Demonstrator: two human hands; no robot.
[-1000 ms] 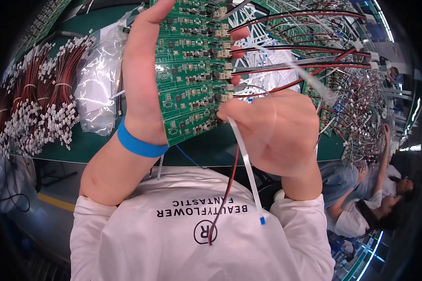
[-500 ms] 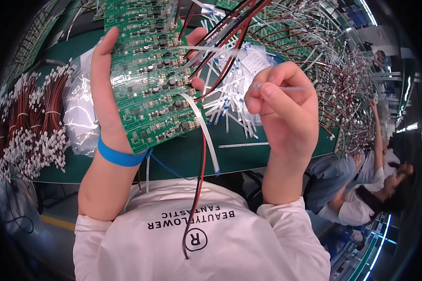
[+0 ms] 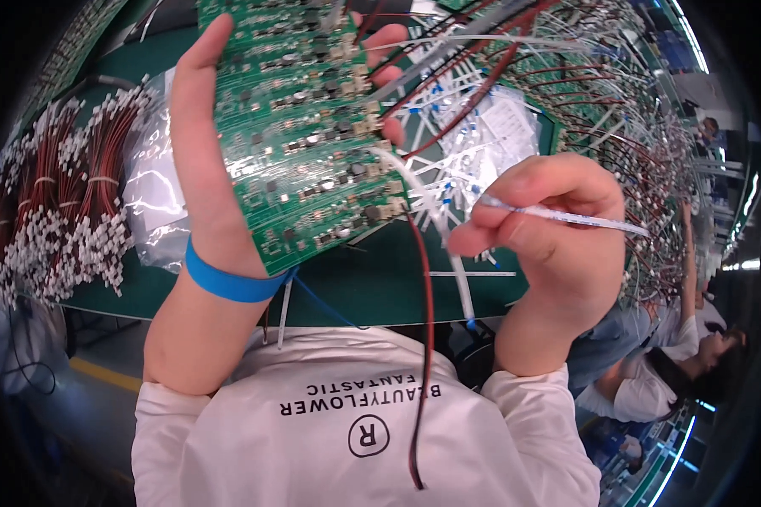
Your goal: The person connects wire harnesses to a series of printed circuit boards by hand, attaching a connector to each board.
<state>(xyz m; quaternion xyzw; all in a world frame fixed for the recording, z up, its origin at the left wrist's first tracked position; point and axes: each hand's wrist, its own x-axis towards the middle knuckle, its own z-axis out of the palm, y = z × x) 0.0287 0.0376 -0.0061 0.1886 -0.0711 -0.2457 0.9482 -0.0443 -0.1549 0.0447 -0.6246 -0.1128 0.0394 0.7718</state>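
Observation:
My left hand [image 3: 201,160] grips a green circuit board panel [image 3: 300,160] from beneath, its thumb along the left edge and fingertips showing past the right edge. Rows of small components and connectors cover the panel, which tilts in the air above the table. From its right edge hang a white flat ribbon cable [image 3: 440,224] with a blue end and a red-and-black wire pair [image 3: 425,329]; more cables run off toward the upper right. To the right, my right hand [image 3: 571,253] pinches a loose white flat ribbon cable [image 3: 583,220] between thumb and fingers, apart from the panel.
Bundled red-and-black wires with white plugs [image 3: 63,194] lie left, beside a clear plastic bag [image 3: 156,203]. Loose ribbon cables [image 3: 448,160] lie on the green table [image 3: 372,296]. Wired boards [image 3: 583,101] crowd the right. A blue wrist strap [image 3: 235,282] circles my left wrist. Another person [image 3: 651,372] sits at right.
The panel and my left hand have shifted a little right. My right hand has moved right and down and turned, so the held ribbon cable shows its flat side.

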